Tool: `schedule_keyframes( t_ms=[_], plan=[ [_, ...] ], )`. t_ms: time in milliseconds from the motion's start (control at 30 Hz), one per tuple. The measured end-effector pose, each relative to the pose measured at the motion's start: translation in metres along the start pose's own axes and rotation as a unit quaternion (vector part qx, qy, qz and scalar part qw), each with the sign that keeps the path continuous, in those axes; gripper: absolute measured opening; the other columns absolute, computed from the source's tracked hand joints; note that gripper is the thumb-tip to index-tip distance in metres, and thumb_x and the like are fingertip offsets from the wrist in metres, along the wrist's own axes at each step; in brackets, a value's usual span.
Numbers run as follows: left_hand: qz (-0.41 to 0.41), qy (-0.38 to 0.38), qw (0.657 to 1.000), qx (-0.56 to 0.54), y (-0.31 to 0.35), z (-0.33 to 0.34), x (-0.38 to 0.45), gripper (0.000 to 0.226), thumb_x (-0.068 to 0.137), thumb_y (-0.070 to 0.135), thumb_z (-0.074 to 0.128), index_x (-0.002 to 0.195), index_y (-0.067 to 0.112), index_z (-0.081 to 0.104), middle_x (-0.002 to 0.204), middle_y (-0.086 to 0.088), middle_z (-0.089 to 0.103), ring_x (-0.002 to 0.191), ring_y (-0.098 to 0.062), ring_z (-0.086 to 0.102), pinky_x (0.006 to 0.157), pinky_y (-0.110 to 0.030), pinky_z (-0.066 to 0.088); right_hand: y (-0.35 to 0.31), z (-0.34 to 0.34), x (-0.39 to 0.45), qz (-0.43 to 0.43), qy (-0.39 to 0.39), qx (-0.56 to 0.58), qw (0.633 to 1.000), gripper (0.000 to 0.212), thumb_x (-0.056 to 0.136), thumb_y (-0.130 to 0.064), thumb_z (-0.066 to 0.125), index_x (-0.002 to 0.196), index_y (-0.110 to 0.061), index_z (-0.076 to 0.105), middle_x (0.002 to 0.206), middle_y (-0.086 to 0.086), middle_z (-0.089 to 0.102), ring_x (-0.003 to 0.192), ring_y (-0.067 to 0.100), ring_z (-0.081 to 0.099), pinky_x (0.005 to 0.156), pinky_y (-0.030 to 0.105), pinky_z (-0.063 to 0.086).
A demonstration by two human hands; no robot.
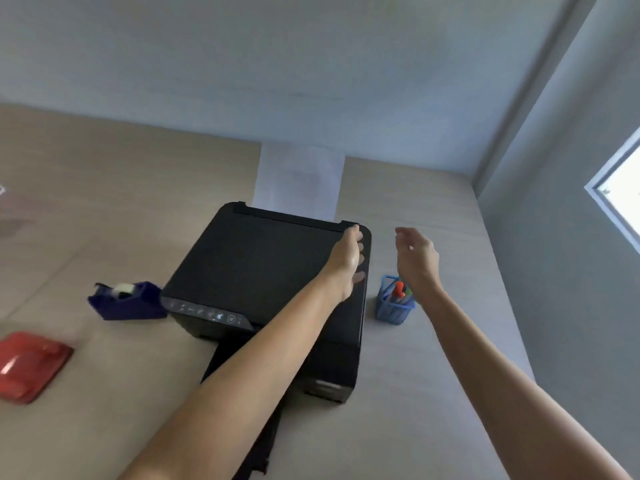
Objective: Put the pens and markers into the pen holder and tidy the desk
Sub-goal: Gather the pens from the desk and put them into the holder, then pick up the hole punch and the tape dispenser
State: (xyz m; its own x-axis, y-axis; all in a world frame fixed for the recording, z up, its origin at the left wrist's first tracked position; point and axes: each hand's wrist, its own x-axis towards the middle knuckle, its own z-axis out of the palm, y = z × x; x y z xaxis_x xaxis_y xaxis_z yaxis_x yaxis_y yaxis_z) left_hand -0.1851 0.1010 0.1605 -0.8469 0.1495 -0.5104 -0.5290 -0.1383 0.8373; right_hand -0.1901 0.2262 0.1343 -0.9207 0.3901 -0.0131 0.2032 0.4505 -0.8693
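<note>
While both sets of fingers hang loose and hold nothing, the tidying looks close to finished. The left hand (348, 259) hovers over the far right corner of the black printer (263, 271), its fingers (360, 256) curled slightly and spread along the printer's right edge; whether they touch the lid I cannot tell. The right hand (417, 258) hangs above the bare strip of bench (433, 375) between the printer and the right edge, fingers half open, palm turned towards the other hand, gripping nothing.

Just below and in front of that right wrist stands the blue mesh pen holder (394, 303), upright on the bench, just beside the printer's right side and apart from it. Several pens and markers (400, 291) are already in it, a red one plainest; their long axes run roughly upright, leaning a little, caps up. I see no loose pen anywhere on the bench, so that part of the job seems done.

What is left, to my eye, is only straightening: the blue tape dispenser (126, 301) sits against the printer's left front corner, a red flat object (29, 365) lies near the left edge, and a sheet of paper (299, 181) stands in the printer's rear feed.
</note>
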Motion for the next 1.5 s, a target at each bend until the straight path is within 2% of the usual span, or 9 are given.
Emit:
schedule_keyframes(
  t_ms=[233,433,633,733,867,1000,1100,1300,1500],
  plan=[
    [0.103,0.093,0.990,-0.035,0.018,-0.188,-0.071,0.041,0.100,0.035,0.032,0.129,0.015,0.052,0.116,-0.004,0.062,0.107,-0.021,0.061,0.103,-0.041,0.041,-0.099,0.119,-0.056,-0.080,-0.132,-0.007,0.988,0.026,0.092,-0.032,0.048,0.110,-0.024,0.065,0.098,0.005,0.071,0.090,0.027,0.068,0.067,0.031,0.053],
    [0.143,0.339,0.929,0.045,-0.036,-0.375,-0.126,0.018,0.089,0.033,0.048,0.076,0.024,0.058,0.080,0.008,0.056,0.078,-0.010,0.055,0.073,-0.026,0.041,-0.163,0.269,-0.127,-0.146,-0.265,-0.029,0.953,0.024,0.094,-0.026,0.052,0.115,-0.019,0.064,0.106,0.004,0.068,0.092,0.018,0.062,0.073,0.029,0.046],
    [0.012,0.552,0.815,0.175,-0.113,-0.541,-0.138,0.042,0.091,0.017,0.052,0.130,0.001,0.050,0.134,-0.023,0.049,0.128,-0.037,0.042,0.106,-0.040,0.034,-0.176,0.401,-0.173,-0.160,-0.357,-0.190,0.900,0.045,0.090,-0.017,0.061,0.133,-0.008,0.050,0.131,0.014,0.057,0.113,0.027,0.058,0.087,0.032,0.047],
    [-0.065,0.545,0.810,0.205,-0.142,-0.601,-0.130,0.047,0.091,0.024,0.053,0.130,-0.003,0.048,0.138,-0.027,0.045,0.135,-0.039,0.033,0.106,-0.044,0.034,-0.165,0.448,-0.178,-0.161,-0.395,-0.306,0.851,0.063,0.082,-0.019,0.071,0.135,-0.003,0.042,0.132,0.017,0.053,0.115,0.031,0.054,0.084,0.035,0.046],
    [-0.062,0.470,0.842,0.258,-0.153,-0.636,-0.119,0.034,0.092,0.027,0.051,0.079,-0.002,0.062,0.086,-0.021,0.064,0.097,-0.035,0.057,0.082,-0.041,0.044,-0.145,0.485,-0.175,-0.146,-0.406,-0.391,0.813,0.060,0.074,-0.018,0.077,0.124,-0.003,0.047,0.122,0.016,0.057,0.110,0.031,0.055,0.082,0.035,0.049],
    [-0.040,0.431,0.882,0.187,-0.156,-0.648,-0.120,0.029,0.092,0.025,0.056,0.074,0.002,0.059,0.066,-0.008,0.051,0.070,-0.023,0.047,0.057,-0.032,0.030,-0.129,0.505,-0.178,-0.126,-0.366,-0.378,0.841,0.058,0.072,-0.016,0.080,0.120,-0.006,0.049,0.121,0.015,0.057,0.105,0.031,0.058,0.077,0.036,0.049],
    [-0.051,0.379,0.923,0.040,-0.159,-0.652,-0.124,0.021,0.092,0.025,0.058,0.086,0.006,0.064,0.081,-0.010,0.058,0.082,-0.019,0.048,0.067,-0.030,0.034,-0.118,0.509,-0.186,-0.135,-0.331,-0.339,0.870,0.052,0.073,-0.017,0.080,0.115,-0.006,0.050,0.116,0.015,0.058,0.099,0.033,0.060,0.071,0.035,0.048],
    [-0.048,0.368,0.922,-0.110,-0.139,-0.642,-0.140,0.025,0.095,0.022,0.054,0.116,0.010,0.060,0.115,-0.011,0.059,0.115,-0.026,0.053,0.110,-0.047,0.034,-0.123,0.500,-0.202,-0.115,-0.334,-0.275,0.894,0.050,0.077,-0.022,0.077,0.115,-0.005,0.050,0.106,0.012,0.057,0.082,0.025,0.053,0.061,0.030,0.046],
    [0.046,0.363,0.919,-0.145,-0.079,-0.600,-0.163,0.035,0.096,0.020,0.053,0.128,0.007,0.052,0.118,-0.006,0.057,0.122,-0.025,0.052,0.113,-0.048,0.033,-0.177,0.445,-0.191,-0.183,-0.308,-0.130,0.925,0.048,0.070,-0.028,0.078,0.101,-0.006,0.048,0.106,0.012,0.061,0.087,0.029,0.061,0.067,0.041,0.056]
  ],
)
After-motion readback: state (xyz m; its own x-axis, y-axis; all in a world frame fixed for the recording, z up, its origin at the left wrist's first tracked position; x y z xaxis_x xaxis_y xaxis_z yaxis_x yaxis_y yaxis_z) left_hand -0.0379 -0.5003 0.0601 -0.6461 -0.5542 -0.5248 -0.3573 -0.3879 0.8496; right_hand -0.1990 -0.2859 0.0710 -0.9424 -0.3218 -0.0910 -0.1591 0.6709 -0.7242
